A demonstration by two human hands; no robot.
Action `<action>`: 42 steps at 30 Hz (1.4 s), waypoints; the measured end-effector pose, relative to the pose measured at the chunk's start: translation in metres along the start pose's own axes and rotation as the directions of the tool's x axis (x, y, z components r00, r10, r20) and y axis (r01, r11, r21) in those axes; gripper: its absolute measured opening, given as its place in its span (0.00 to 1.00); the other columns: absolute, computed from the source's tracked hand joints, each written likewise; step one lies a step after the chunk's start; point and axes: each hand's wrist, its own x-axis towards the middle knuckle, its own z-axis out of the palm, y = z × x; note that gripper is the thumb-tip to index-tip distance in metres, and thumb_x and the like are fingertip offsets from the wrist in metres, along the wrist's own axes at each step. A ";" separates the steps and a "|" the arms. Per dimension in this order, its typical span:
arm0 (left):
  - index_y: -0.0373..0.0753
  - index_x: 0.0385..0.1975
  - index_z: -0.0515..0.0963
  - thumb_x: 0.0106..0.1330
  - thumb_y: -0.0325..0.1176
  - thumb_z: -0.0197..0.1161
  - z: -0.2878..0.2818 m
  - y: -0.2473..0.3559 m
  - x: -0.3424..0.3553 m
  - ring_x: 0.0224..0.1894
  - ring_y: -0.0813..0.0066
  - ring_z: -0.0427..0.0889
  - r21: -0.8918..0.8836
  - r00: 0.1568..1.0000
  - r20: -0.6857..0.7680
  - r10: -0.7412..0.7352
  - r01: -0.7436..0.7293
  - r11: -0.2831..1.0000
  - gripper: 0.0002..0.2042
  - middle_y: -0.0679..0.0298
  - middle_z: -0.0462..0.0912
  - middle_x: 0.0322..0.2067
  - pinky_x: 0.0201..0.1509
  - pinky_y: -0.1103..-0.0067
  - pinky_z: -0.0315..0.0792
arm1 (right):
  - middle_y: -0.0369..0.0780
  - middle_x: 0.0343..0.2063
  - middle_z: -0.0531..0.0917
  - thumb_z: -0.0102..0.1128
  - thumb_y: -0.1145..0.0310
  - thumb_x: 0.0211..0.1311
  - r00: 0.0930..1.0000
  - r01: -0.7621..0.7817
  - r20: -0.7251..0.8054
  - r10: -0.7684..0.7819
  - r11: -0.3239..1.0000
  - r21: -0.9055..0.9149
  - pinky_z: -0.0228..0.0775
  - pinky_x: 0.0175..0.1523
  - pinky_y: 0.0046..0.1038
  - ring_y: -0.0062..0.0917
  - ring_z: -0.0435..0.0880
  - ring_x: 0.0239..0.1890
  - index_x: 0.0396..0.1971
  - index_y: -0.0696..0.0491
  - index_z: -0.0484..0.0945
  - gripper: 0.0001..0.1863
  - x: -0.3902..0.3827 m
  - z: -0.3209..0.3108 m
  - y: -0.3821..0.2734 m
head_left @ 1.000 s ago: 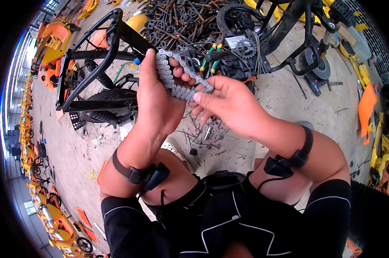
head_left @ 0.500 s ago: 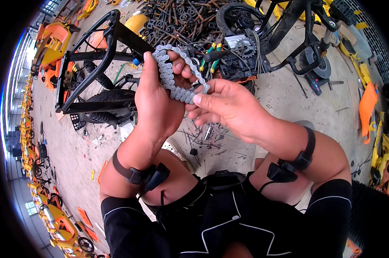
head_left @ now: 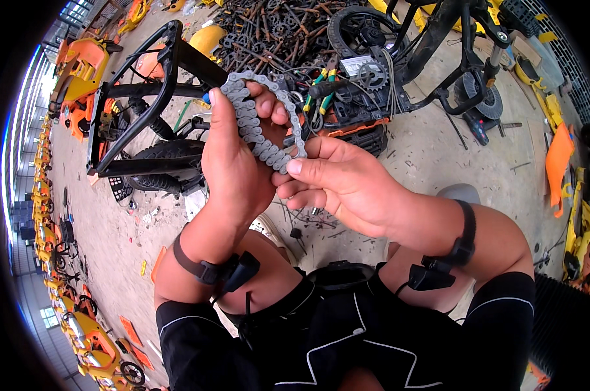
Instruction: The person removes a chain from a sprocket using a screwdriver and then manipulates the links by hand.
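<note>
A grey roller chain [head_left: 249, 124], bent into a loop, is held up between my two hands over the floor. My left hand [head_left: 233, 153] supports it from the left, thumb pointing up outside the loop and fingertips curling through its middle. With thumb and fingers, my right hand [head_left: 337, 173] pinches the chain's lower right end. Part of the chain lies doubled, in side-by-side rows against the left palm. The inner side of the left fingers is partly hidden behind the links.
A black scooter frame [head_left: 168, 72] stands on the left. Ahead lie a heap of rusty metal parts [head_left: 275, 39], green-yellow pliers [head_left: 316, 88] and an orange-black tool case [head_left: 363, 137]. A wheeled black frame [head_left: 438, 45] is at the right. Small scraps litter the floor.
Both hands have shifted slightly down and the left one a little left. The chain loop has opened wider and hangs rounder, with the right fingers still pinching its lower end.
</note>
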 end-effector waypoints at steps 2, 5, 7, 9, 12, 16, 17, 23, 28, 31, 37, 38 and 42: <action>0.44 0.47 0.69 0.81 0.54 0.40 0.000 0.005 -0.002 0.40 0.78 0.69 0.035 1.000 0.012 -0.009 0.009 0.999 0.19 0.72 0.68 0.35 0.49 0.76 0.68 | 0.43 0.42 0.83 0.55 0.70 0.75 1.000 0.007 0.004 -0.007 1.000 0.014 0.80 0.50 0.26 0.26 0.85 0.44 0.49 0.60 0.74 0.11 0.000 0.001 0.000; 0.39 0.48 0.69 0.80 0.56 0.40 -0.001 0.005 0.001 0.39 0.75 0.69 -0.009 1.000 -0.016 -0.020 0.020 1.000 0.24 0.68 0.69 0.35 0.48 0.75 0.68 | 0.42 0.42 0.83 0.55 0.70 0.74 0.999 0.028 0.024 -0.028 0.999 0.024 0.80 0.50 0.26 0.25 0.85 0.44 0.49 0.57 0.74 0.09 0.002 -0.001 0.001; 0.39 0.49 0.69 0.80 0.56 0.41 -0.001 0.007 -0.001 0.39 0.75 0.70 -0.034 0.999 -0.036 -0.027 0.026 0.999 0.23 0.68 0.70 0.36 0.49 0.75 0.69 | 0.43 0.42 0.84 0.56 0.70 0.74 0.998 0.048 0.036 -0.050 0.998 0.036 0.81 0.50 0.27 0.26 0.86 0.44 0.47 0.58 0.75 0.09 0.007 -0.004 0.003; 0.40 0.50 0.69 0.80 0.56 0.41 -0.001 0.006 -0.001 0.40 0.75 0.70 -0.071 0.999 -0.024 -0.043 0.041 0.997 0.23 0.69 0.70 0.37 0.49 0.75 0.69 | 0.44 0.42 0.85 0.57 0.70 0.73 0.996 0.082 0.018 -0.083 0.996 0.036 0.82 0.49 0.27 0.27 0.86 0.44 0.46 0.58 0.76 0.08 0.008 -0.006 0.000; 0.41 0.51 0.69 0.80 0.56 0.41 -0.001 0.009 -0.001 0.41 0.75 0.71 -0.109 0.999 0.004 -0.046 0.046 0.993 0.22 0.69 0.70 0.37 0.50 0.74 0.69 | 0.44 0.42 0.85 0.57 0.71 0.73 0.993 0.113 -0.017 -0.113 0.993 0.030 0.81 0.50 0.28 0.27 0.86 0.44 0.47 0.58 0.76 0.08 0.011 -0.007 -0.003; 0.43 0.50 0.68 0.80 0.54 0.41 -0.002 0.010 -0.001 0.42 0.75 0.70 -0.105 0.999 0.029 -0.040 0.043 0.994 0.20 0.70 0.69 0.38 0.52 0.73 0.69 | 0.44 0.42 0.85 0.57 0.71 0.73 0.995 0.095 -0.031 -0.095 0.995 0.003 0.82 0.49 0.28 0.27 0.87 0.43 0.48 0.59 0.75 0.09 0.012 -0.010 -0.006; 0.45 0.50 0.68 0.81 0.54 0.41 -0.003 0.010 -0.002 0.43 0.75 0.70 -0.092 0.998 0.036 -0.048 0.052 0.994 0.19 0.71 0.69 0.38 0.53 0.73 0.69 | 0.44 0.42 0.85 0.58 0.70 0.73 0.996 0.084 -0.028 -0.084 0.996 -0.006 0.82 0.48 0.28 0.27 0.87 0.42 0.47 0.58 0.76 0.09 0.012 -0.009 -0.007; 0.42 0.48 0.69 0.80 0.52 0.43 -0.006 0.008 -0.002 0.42 0.74 0.69 -0.055 0.998 0.058 -0.037 0.040 0.998 0.19 0.70 0.69 0.36 0.53 0.76 0.66 | 0.45 0.43 0.85 0.61 0.69 0.72 0.998 -0.019 -0.057 0.009 0.984 -0.175 0.82 0.46 0.28 0.26 0.87 0.41 0.46 0.59 0.76 0.10 0.009 -0.002 -0.010; 0.41 0.48 0.69 0.81 0.52 0.42 -0.005 0.008 -0.001 0.42 0.74 0.67 -0.027 0.997 0.059 -0.042 0.044 0.999 0.19 0.68 0.68 0.36 0.52 0.77 0.65 | 0.41 0.40 0.84 0.62 0.68 0.71 0.998 -0.054 -0.051 0.044 0.971 -0.232 0.79 0.46 0.27 0.23 0.85 0.40 0.44 0.58 0.77 0.10 0.009 -0.006 -0.008; 0.41 0.49 0.69 0.81 0.52 0.42 -0.003 0.007 -0.004 0.42 0.74 0.67 0.014 0.997 0.074 -0.038 0.037 0.999 0.19 0.68 0.68 0.37 0.52 0.78 0.65 | 0.39 0.38 0.83 0.63 0.69 0.70 0.998 -0.057 -0.026 0.054 0.988 -0.144 0.79 0.47 0.27 0.23 0.84 0.39 0.44 0.59 0.77 0.10 0.008 -0.006 -0.005; 0.41 0.50 0.68 0.81 0.52 0.40 -0.003 0.009 -0.005 0.43 0.73 0.67 0.064 0.996 0.083 -0.040 0.035 0.997 0.20 0.68 0.69 0.39 0.53 0.76 0.65 | 0.40 0.37 0.82 0.62 0.72 0.69 0.998 -0.065 0.003 0.066 0.997 -0.031 0.80 0.50 0.28 0.24 0.84 0.39 0.42 0.61 0.77 0.08 0.006 -0.002 -0.003; 0.41 0.51 0.68 0.81 0.52 0.40 -0.003 0.008 -0.004 0.43 0.73 0.68 0.074 0.996 0.080 -0.037 0.032 0.997 0.20 0.67 0.69 0.39 0.54 0.75 0.65 | 0.40 0.37 0.82 0.62 0.72 0.69 0.998 -0.061 0.000 0.061 0.998 -0.024 0.80 0.50 0.28 0.24 0.84 0.39 0.42 0.61 0.76 0.08 0.006 -0.002 -0.003; 0.41 0.52 0.67 0.81 0.52 0.40 -0.004 0.007 -0.004 0.44 0.73 0.68 0.087 0.994 0.092 -0.055 0.047 0.995 0.20 0.67 0.70 0.40 0.55 0.73 0.66 | 0.40 0.37 0.82 0.61 0.73 0.69 0.999 -0.023 -0.046 0.020 0.998 -0.065 0.80 0.50 0.28 0.25 0.84 0.40 0.43 0.62 0.76 0.09 0.005 0.000 -0.005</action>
